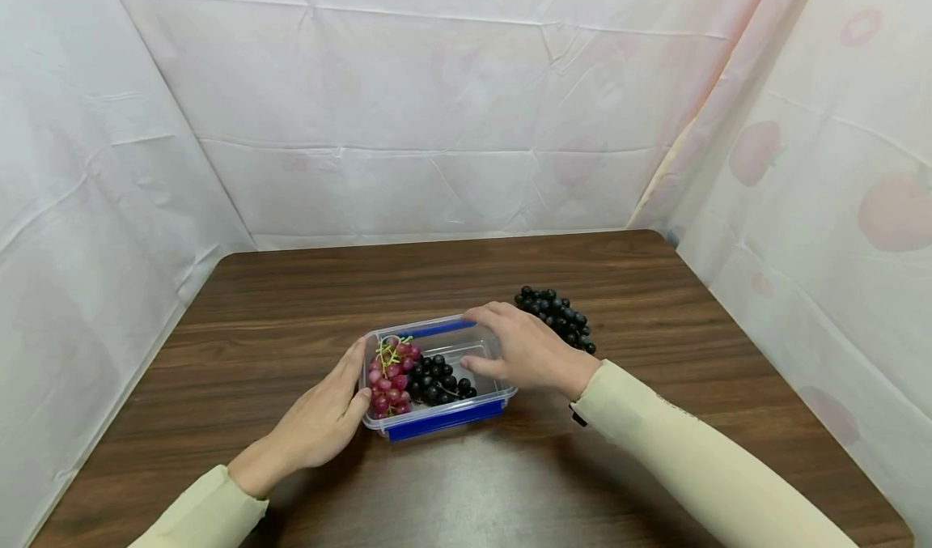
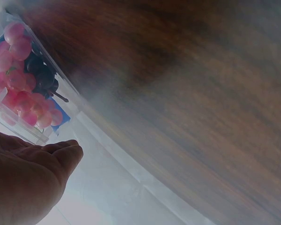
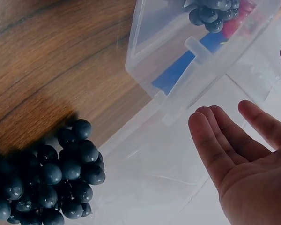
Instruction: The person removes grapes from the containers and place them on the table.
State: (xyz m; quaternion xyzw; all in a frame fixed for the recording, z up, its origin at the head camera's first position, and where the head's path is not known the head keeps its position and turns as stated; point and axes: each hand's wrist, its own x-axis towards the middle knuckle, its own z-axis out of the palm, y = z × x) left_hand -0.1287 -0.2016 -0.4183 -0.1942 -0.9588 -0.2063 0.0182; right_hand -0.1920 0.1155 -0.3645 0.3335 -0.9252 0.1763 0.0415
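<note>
A clear plastic food container (image 1: 446, 421) with blue side latches sits on the table without a lid. Red grapes (image 1: 390, 380) with a green stem fill its left end, and a small bunch of black grapes (image 1: 435, 381) lies beside them near the middle. My left hand (image 1: 320, 414) rests its extended fingers along the container's left wall. Over the right end, my right hand (image 1: 527, 352) spreads thumb and fingers near the rim and holds nothing. Just beyond it lies a larger bunch of black grapes (image 1: 561, 315), partly hidden by that hand; the right wrist view shows this bunch (image 3: 49, 178) closely.
The brown wood-grain table (image 1: 291, 321) has rounded far corners. White sheeting (image 1: 408, 111) hangs behind it and on both sides, with faint red fruit prints on the right.
</note>
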